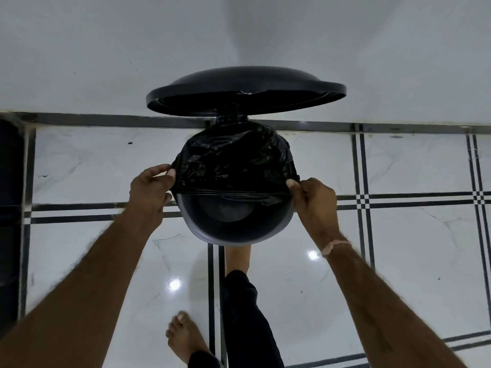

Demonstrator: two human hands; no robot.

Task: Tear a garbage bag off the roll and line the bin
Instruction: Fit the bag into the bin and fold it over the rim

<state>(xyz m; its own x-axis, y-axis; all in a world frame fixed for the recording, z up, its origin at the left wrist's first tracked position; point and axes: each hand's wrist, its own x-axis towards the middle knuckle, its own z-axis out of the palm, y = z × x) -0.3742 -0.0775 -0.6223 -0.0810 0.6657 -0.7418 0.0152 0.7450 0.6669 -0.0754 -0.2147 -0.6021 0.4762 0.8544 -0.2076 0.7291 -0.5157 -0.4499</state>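
Observation:
A round grey pedal bin (240, 236) stands on the tiled floor against the wall, its black lid (245, 88) raised. A black garbage bag (233, 160) is draped over the far half of the rim, its edge stretched straight across the opening. My left hand (150, 187) pinches the bag's edge at the bin's left side. My right hand (313, 197) pinches it at the right side. The near half of the rim and the dark inside of the bin show bare. No bag roll is in view.
My right foot (237, 257) reaches under the bin's front and my left foot (183, 335) stands nearer. White marble tiles with black stripes (362, 203) cover the floor. A white wall rises behind. A dark object (9, 208) fills the far left edge.

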